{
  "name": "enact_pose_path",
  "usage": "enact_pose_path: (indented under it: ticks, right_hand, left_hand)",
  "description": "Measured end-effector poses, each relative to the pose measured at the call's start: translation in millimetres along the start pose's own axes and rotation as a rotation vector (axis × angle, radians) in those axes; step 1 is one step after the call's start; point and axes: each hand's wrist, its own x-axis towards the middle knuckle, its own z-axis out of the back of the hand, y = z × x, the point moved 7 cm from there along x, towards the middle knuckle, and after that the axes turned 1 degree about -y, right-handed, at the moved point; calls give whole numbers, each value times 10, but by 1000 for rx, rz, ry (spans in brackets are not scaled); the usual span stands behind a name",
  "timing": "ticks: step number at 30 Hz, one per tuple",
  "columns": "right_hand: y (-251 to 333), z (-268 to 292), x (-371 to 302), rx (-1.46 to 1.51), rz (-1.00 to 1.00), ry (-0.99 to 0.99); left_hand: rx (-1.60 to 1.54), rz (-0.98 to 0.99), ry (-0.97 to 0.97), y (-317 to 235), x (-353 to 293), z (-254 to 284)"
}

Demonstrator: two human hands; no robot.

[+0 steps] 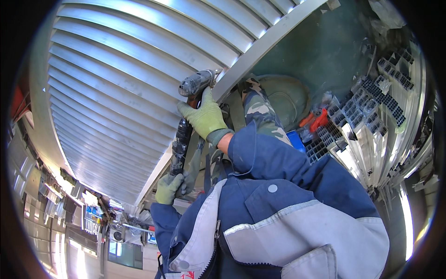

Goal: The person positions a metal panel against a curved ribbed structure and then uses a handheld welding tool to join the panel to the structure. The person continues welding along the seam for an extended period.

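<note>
A pistol-shaped power drill (pixel 197 83), its grey body patched with dark tape, has its nose at the metal frame rail (pixel 251 55) of a large louvred panel (pixel 116 69). My right hand (pixel 204 116), in a yellow-green glove, is closed round the drill's grip. Below that grip runs a long bar wrapped in shiny black tape (pixel 180 146); whether it is part of the drill I cannot tell. At its lower end my left hand (pixel 168 188), also gloved, is closed, its fingers partly hidden.
A leg in camouflage trousers (pixel 260 107) is beside the rail, over a green surface (pixel 320 56). To the right lie stacked metal profiles (pixel 367 153), dark gridded pieces (pixel 383 100) and a red-orange tool (pixel 318 120). Shelving with clutter (pixel 93 216) stands at the lower left.
</note>
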Motion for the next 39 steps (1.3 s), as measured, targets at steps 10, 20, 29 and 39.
enact_pose_path:
  ticks: [10,20,29,39]
  right_hand:
    - [-76,-35,70,14,-27,-62]
    - [-73,-40,107,-3,-35,-84]
    - [-30,-24,93,-29,-54,-109]
    - [-37,-36,124,31,-49,-80]
  left_hand:
    - [10,1,26,-58,246,100]
    - [26,0,64,-50,345,200]
    - [48,8,57,-72,372,247]
    - [102,13,34,-180,330,237]
